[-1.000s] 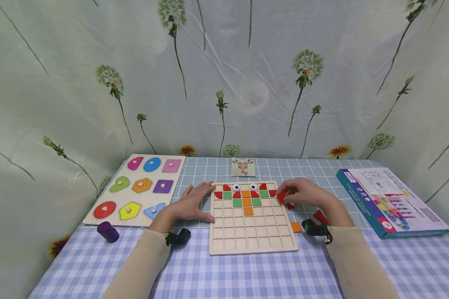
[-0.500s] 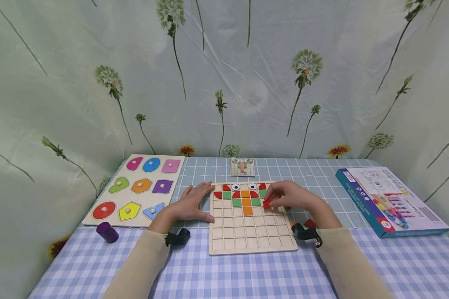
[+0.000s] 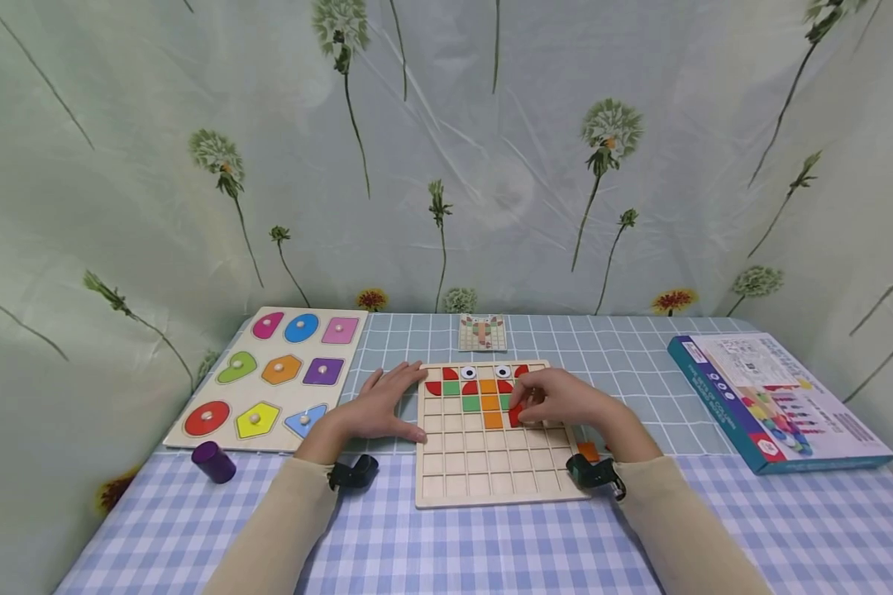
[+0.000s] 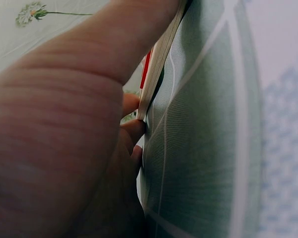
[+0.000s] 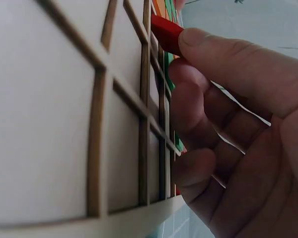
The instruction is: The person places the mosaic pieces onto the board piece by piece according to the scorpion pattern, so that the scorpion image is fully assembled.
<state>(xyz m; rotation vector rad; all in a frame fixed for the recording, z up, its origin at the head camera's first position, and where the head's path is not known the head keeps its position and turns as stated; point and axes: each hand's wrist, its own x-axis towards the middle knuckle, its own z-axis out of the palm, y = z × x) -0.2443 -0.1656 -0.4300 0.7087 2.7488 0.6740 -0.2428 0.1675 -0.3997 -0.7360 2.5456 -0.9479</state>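
Note:
A wooden grid board (image 3: pixel 484 487) lies in the middle, with red, green and orange tiles and two eye tiles (image 3: pixel 468 373) in its upper rows. Between thumb and fingertips, my right hand (image 3: pixel 561 401) pinches a red tile (image 3: pixel 516 416) just right of the lowest orange tile (image 3: pixel 494 420). In the right wrist view that red tile (image 5: pixel 166 33) is tilted over the grid, its edge close to the slats. My left hand (image 3: pixel 381 408) rests at the board's left edge, fingers spread along its upper left corner and thumb on the left side.
Behind the board lies a small picture card (image 3: pixel 482 333). A knobbed shape puzzle (image 3: pixel 274 397) and a purple cylinder (image 3: pixel 213 462) are at left. An orange tile (image 3: pixel 588 451) lies by the board's right edge, partly covered by the right arm. Farther right is a flat box (image 3: pixel 777 405).
My right hand has carried the red tile leftward from the board's right edge to beside the orange column. The left hand has stayed in place.

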